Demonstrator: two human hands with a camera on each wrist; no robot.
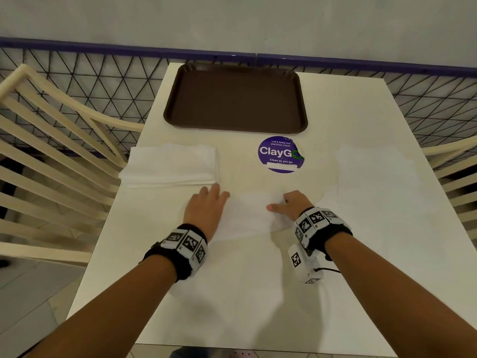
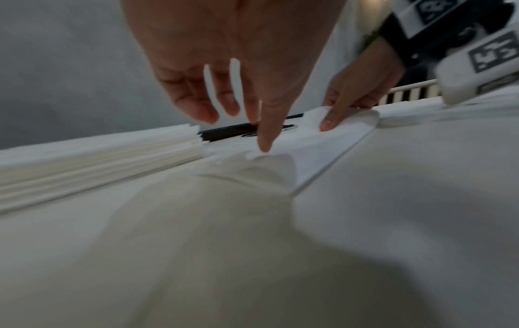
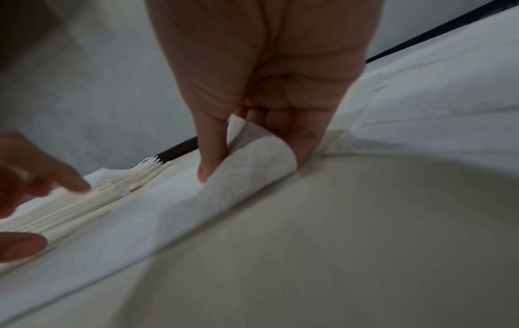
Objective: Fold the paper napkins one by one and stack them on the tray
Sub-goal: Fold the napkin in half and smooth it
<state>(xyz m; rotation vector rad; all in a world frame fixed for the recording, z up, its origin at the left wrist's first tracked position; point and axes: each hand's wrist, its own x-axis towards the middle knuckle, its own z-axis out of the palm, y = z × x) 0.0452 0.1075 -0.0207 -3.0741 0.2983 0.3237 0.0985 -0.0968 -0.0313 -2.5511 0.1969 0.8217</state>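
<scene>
White bench against a grey wall, mesh fence behind, cream chairs either side. Brown tray at the far edge has nothing in it. Napkin stack sits near-left of it. One napkin lies flat mid-bench, long axis left-right. Left hand presses it with straight fingers; right hand pinches its right edge, curling it up.
</scene>
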